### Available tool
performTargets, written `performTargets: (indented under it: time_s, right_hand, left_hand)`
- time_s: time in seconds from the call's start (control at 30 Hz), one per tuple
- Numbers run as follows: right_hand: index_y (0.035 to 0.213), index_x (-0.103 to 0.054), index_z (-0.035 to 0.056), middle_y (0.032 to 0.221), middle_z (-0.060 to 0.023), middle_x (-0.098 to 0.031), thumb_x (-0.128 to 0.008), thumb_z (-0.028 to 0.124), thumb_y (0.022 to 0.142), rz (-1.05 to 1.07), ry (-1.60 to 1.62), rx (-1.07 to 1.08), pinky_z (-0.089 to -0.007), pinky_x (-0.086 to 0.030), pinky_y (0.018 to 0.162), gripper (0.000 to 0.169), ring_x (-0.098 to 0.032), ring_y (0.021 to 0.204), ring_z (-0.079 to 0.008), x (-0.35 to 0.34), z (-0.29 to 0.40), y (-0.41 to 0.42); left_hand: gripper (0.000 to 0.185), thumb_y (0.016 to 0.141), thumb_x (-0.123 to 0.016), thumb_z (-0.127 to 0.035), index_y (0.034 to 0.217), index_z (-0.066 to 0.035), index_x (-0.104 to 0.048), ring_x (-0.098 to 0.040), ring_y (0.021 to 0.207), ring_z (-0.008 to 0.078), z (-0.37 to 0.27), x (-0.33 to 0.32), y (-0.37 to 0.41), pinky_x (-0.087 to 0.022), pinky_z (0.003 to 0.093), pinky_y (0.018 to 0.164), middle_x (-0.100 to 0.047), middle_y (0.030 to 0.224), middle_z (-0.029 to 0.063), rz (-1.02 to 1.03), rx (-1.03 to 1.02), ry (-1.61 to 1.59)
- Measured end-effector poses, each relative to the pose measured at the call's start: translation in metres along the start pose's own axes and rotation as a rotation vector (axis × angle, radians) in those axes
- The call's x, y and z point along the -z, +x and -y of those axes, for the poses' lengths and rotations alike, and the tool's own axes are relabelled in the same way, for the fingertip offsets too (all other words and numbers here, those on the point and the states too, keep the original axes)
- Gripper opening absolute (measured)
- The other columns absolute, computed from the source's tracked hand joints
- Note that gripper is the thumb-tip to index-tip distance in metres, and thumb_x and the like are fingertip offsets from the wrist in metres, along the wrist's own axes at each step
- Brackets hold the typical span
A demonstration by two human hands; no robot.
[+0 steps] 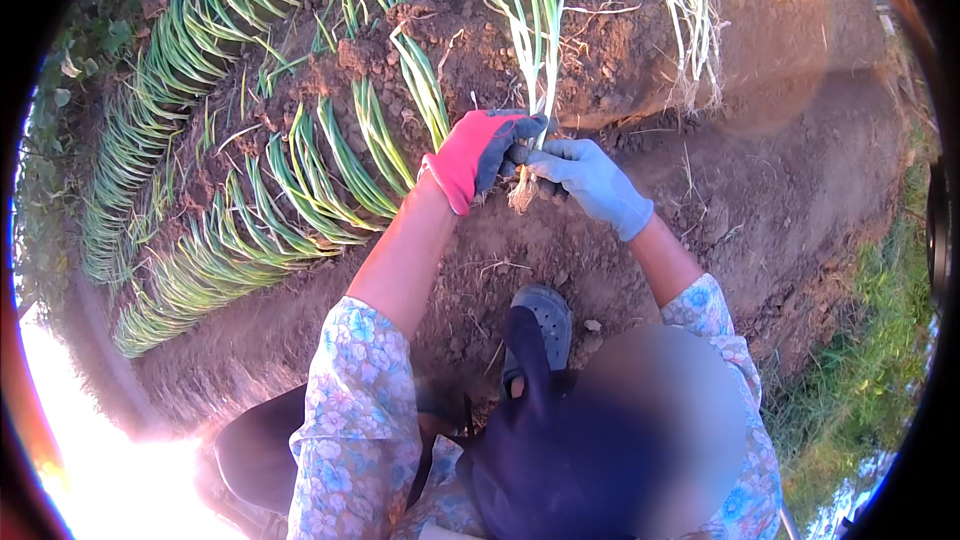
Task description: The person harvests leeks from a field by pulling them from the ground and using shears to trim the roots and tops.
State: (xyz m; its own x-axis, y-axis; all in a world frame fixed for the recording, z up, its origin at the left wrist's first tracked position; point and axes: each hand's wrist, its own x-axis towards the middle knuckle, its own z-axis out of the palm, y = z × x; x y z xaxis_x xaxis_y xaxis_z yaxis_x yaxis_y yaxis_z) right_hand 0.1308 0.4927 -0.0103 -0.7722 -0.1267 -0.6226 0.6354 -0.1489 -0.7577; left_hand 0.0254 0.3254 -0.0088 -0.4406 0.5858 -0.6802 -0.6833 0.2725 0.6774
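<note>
A small bunch of spring onions (541, 37) stands between my hands, its green leaves pointing away from me and its pale roots hanging toward me. My left hand (484, 154), in a red glove with a dark grey palm, grips the stems. My right hand (589, 178), in a light blue-grey glove, pinches the same bunch near the base, just above the roots. The gloves partly hide the lower stems. Beyond my right hand, another loose bunch of spring onions (694, 22) lies on the raised soil bed (772, 22), roots toward me.
Leaning green onion plants (300, 180) line the bed's near edge on the left, and a longer planted row (150, 127) curves behind them. A bare soil furrow (780, 165) runs in front of me. My clog (551, 322) rests on the soil. Grass (855, 367) borders the right.
</note>
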Motion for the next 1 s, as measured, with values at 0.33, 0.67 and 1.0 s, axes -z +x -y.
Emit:
performTargets:
  time_s: [0.33, 0.67, 1.0]
  right_hand:
    - [0.116, -0.073, 0.0012, 0.090, 0.0034, -0.069, -0.072, 0.024, 0.094, 0.061, -0.129, -0.019, -0.0219, -0.043, 0.067, 0.032, -0.055, 0.077, -0.0031, -0.013, -0.005, -0.007]
    - [0.099, -0.075, 0.0018, 0.086, -0.0194, -0.070, -0.075, 0.030, 0.085, -0.102, -0.590, 0.096, -0.0409, -0.052, 0.072, 0.031, -0.069, 0.078, -0.0308, -0.007, -0.084, 0.061]
    - [0.098, -0.073, 0.0016, 0.092, -0.0259, -0.068, -0.068, 0.023, 0.088, -0.133, -0.929, 0.252, -0.0480, -0.053, 0.080, 0.024, -0.066, 0.089, -0.0434, -0.018, -0.187, 0.137]
  left_hand:
    - [0.035, 0.093, -0.072, -0.026, 0.121, -0.005, -0.070, -0.048, 0.060, 0.0017, 0.001, 0.002, -0.002, -0.036, 0.0201, 0.050, -0.065, 0.081, -0.0051, 0.059, -0.030, 0.006]
    - [0.023, 0.087, -0.075, -0.022, 0.103, -0.005, -0.076, -0.048, 0.058, 0.0024, -0.010, 0.033, 0.012, -0.037, 0.0209, 0.051, -0.063, 0.073, -0.0046, -0.082, -0.018, 0.495]
    - [0.028, 0.079, -0.083, -0.023, 0.100, -0.006, -0.074, -0.057, 0.058, 0.0072, -0.028, 0.050, 0.013, -0.047, 0.0238, 0.052, -0.063, 0.072, -0.0009, -0.330, -0.216, 0.337]
